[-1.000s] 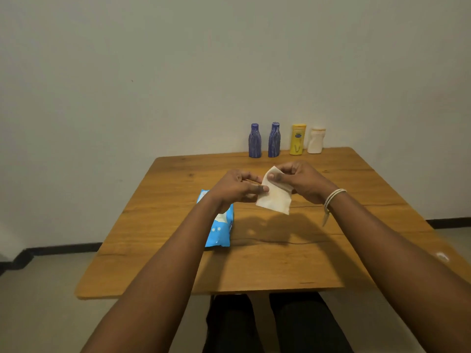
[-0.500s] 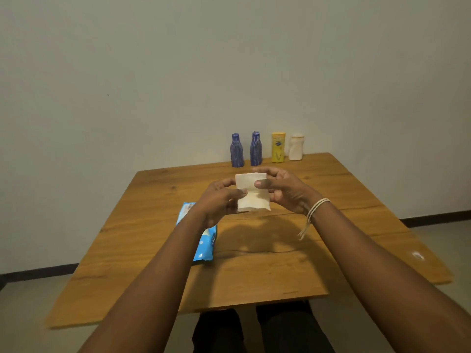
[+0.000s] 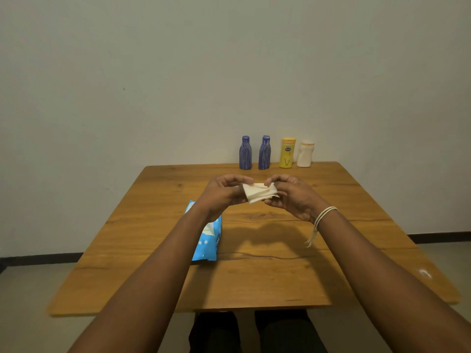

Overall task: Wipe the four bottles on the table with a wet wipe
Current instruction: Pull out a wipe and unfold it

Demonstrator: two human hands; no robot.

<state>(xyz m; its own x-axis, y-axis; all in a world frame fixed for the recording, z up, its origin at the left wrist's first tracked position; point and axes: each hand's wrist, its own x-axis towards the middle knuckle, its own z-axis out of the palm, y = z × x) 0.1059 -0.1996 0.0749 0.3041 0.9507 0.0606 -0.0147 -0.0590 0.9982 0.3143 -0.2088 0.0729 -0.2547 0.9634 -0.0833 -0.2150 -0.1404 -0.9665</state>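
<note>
A folded white wet wipe (image 3: 258, 192) is held above the middle of the tabletop (image 3: 267, 276), pinched at its left edge by the left hand (image 3: 224, 193) and at its right by the right hand (image 3: 293, 196). Four bottles stand upright along the far edge: two blue bottles (image 3: 245, 153) (contents not visible), a yellow bottle (image 3: 287, 153) and a white bottle (image 3: 304, 154). Near left lies a blue wipes pack (image 3: 207, 238), a white sheet showing at its opening.

Four bottles (image 3: 276, 152) stand in a row along the far edge of the table (image 3: 356, 225), against the wall (image 3: 153, 72). Nearer, above mid-table, the wet wipe (image 3: 258, 192) sits between left hand (image 3: 224, 193) and right hand (image 3: 293, 196). The wipes pack (image 3: 207, 235) lies on the table below the left wrist.
</note>
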